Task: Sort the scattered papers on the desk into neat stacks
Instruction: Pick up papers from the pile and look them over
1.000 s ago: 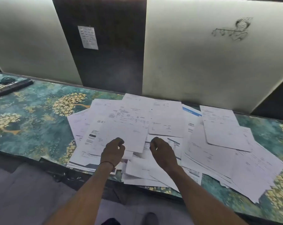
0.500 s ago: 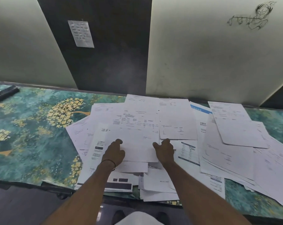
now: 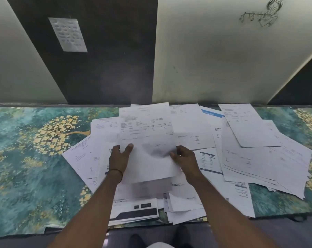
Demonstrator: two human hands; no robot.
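Left hand: the left hand [image 3: 119, 158] grips the left edge of the top sheet [image 3: 149, 133], with the thumb lying on the upper face of the paper.
Right hand: the right hand [image 3: 184, 158] grips the right edge of the same sheet, with the thumb on top and the other fingers curled at the border.
Top sheet: it is printed, with lines of small text in its far half. Its near part bends a little between the two hands and throws a grey shadow on the papers under it.
Scattered papers: the scattered papers [image 3: 259, 158] lie in one loose, overlapping heap on the middle and right part of the desk [image 3: 26, 167], at many angles. Some near sheets hang over the front edge.
Marked sheets: a sheet with a blue bar [image 3: 212, 113] lies at the far side, and a sheet with black blocks [image 3: 137, 212] lies at the near edge.
Desk surface: teal cover with golden trees.
Wrist: a thin band [image 3: 115, 170] is around the left wrist.
Wall: a pale note [image 3: 67, 34] is fixed on the dark panel, and a line drawing [image 3: 260, 13] is on the light panel to the right.
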